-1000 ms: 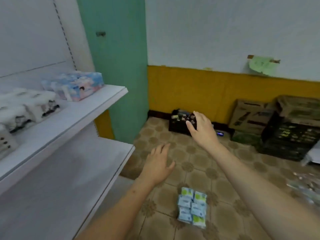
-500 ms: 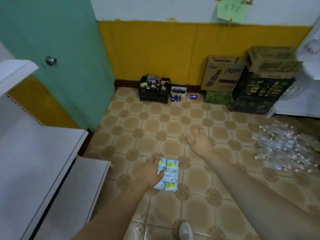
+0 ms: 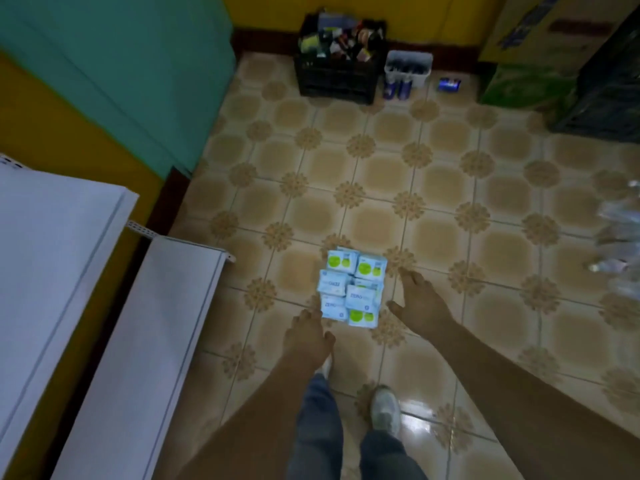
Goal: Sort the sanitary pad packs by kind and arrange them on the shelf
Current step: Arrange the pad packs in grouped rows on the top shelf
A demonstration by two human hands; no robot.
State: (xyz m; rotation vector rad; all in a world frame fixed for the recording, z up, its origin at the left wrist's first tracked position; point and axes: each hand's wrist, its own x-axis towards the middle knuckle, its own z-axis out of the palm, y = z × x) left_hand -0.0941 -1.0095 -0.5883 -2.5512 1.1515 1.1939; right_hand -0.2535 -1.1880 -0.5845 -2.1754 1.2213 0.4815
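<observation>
Print on the pad packs (image 3: pixel 352 287) is blurring beyond "ZERO". The black crate's (image 3: pixel 337 79) contents are reading as a dark jumble. The cardboard boxes (image 3: pixel 540 32) and clear bottles (image 3: pixel 620 251) are running off the frame, and the white shelf (image 3: pixel 52 258) too.

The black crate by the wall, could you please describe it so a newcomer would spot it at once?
Follow the yellow wall down to the tiled floor. There stands the black plastic crate, left of a small white tub. It alone is open-topped and crammed with mixed small items.
</observation>
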